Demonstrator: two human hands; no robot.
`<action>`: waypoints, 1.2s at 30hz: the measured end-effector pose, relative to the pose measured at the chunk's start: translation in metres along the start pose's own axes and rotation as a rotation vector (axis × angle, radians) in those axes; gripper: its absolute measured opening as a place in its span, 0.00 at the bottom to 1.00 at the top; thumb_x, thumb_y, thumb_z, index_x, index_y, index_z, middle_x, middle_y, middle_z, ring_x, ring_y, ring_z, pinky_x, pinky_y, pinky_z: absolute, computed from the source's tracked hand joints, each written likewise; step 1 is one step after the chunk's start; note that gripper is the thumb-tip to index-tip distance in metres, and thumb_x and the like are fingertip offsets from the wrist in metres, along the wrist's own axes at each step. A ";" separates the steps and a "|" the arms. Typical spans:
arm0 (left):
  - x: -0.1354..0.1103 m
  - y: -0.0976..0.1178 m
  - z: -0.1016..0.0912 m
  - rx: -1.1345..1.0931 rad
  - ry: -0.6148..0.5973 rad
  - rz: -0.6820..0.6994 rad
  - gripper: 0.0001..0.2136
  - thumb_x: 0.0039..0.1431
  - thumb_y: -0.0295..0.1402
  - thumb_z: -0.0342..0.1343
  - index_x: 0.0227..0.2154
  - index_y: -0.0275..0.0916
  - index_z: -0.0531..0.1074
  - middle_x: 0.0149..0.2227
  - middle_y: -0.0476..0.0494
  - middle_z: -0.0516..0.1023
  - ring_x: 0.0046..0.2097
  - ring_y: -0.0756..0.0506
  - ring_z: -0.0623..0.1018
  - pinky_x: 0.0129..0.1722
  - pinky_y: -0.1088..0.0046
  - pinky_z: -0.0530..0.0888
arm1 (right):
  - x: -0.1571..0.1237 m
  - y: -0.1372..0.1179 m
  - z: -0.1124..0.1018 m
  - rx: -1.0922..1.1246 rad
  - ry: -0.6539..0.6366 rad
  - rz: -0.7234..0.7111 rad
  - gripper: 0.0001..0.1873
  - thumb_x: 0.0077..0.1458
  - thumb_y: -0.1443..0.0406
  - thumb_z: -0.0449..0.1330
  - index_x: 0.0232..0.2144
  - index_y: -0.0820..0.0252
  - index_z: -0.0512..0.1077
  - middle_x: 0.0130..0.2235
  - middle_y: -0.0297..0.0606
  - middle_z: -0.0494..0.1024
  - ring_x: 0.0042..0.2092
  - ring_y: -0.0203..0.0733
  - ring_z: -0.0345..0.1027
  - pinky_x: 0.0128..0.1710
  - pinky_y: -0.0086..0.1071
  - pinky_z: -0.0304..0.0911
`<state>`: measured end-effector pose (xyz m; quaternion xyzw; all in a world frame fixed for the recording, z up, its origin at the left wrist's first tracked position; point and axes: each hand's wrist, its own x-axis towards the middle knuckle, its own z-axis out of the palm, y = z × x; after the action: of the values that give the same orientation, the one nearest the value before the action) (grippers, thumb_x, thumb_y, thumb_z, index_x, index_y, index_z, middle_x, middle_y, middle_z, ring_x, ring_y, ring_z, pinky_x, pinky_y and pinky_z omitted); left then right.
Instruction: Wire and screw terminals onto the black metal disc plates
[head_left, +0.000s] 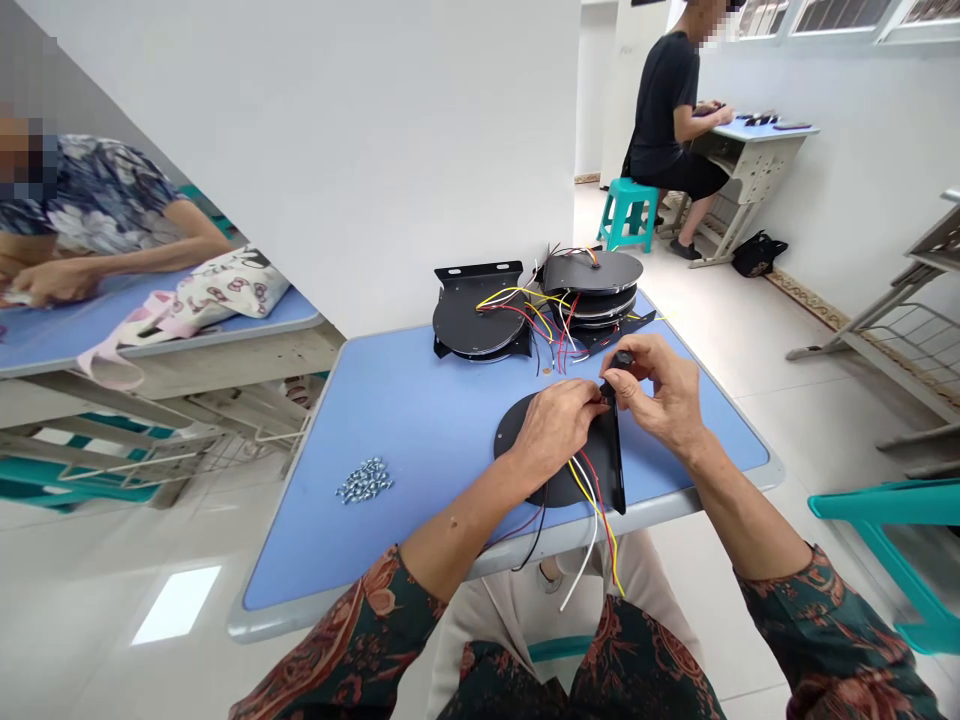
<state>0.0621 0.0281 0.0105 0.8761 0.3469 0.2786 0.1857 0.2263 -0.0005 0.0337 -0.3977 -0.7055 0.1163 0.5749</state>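
My left hand [551, 428] and my right hand [660, 395] meet above a round black metal disc [525, 440] with an upright black bracket [616, 465] at its edge. Both pinch at the bracket's top, where my right fingers grip a small black part [621, 360]. My left fingertips hold the same spot, but the exact grip is hidden. Red, yellow, white and black wires [592, 515] hang from the disc over the table edge. Farther back lie a similar wired disc [476, 322] and a stack of discs [592, 285]. A pile of small silver nuts [365, 481] sits left of my hands.
The blue-topped table [420, 530] has a grey rim. At left, a co-worker's hand [52, 283] rests on another blue desk beside a patterned fabric bag [202, 300]. A seated person [667, 120] works at a far desk. A teal stool [885, 510] stands at right.
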 end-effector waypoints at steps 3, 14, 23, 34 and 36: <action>0.000 -0.002 0.001 -0.022 0.009 0.005 0.06 0.67 0.26 0.55 0.34 0.38 0.75 0.37 0.43 0.82 0.42 0.43 0.80 0.44 0.68 0.74 | 0.004 0.001 0.000 0.024 -0.050 0.084 0.11 0.64 0.56 0.62 0.38 0.57 0.68 0.31 0.32 0.73 0.22 0.30 0.63 0.21 0.28 0.61; 0.003 -0.003 -0.001 -0.097 0.021 -0.035 0.07 0.65 0.26 0.57 0.32 0.38 0.77 0.37 0.44 0.82 0.41 0.44 0.81 0.43 0.69 0.75 | 0.054 -0.016 -0.027 0.040 -0.577 0.160 0.16 0.66 0.55 0.58 0.43 0.61 0.77 0.35 0.37 0.80 0.27 0.32 0.69 0.27 0.27 0.64; 0.003 0.000 -0.001 -0.089 0.032 -0.087 0.04 0.65 0.26 0.59 0.34 0.38 0.76 0.37 0.44 0.83 0.40 0.44 0.81 0.43 0.68 0.75 | 0.039 0.008 -0.006 0.272 -0.332 0.236 0.18 0.59 0.51 0.65 0.34 0.61 0.75 0.28 0.32 0.75 0.21 0.29 0.62 0.19 0.25 0.60; 0.003 0.001 -0.002 -0.088 0.028 -0.107 0.05 0.64 0.28 0.60 0.31 0.38 0.76 0.35 0.45 0.83 0.38 0.44 0.81 0.40 0.69 0.74 | 0.036 0.007 -0.014 0.416 -0.459 0.184 0.18 0.64 0.51 0.60 0.43 0.61 0.76 0.38 0.38 0.80 0.24 0.29 0.62 0.22 0.25 0.61; 0.003 0.001 -0.002 -0.087 0.027 -0.105 0.05 0.64 0.28 0.60 0.31 0.38 0.76 0.35 0.45 0.83 0.38 0.44 0.81 0.40 0.69 0.73 | 0.037 0.010 -0.016 0.365 -0.423 0.182 0.18 0.63 0.51 0.62 0.40 0.61 0.76 0.35 0.37 0.79 0.25 0.29 0.62 0.23 0.26 0.60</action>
<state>0.0634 0.0301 0.0136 0.8440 0.3824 0.2950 0.2331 0.2436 0.0268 0.0592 -0.3162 -0.7385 0.3728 0.4643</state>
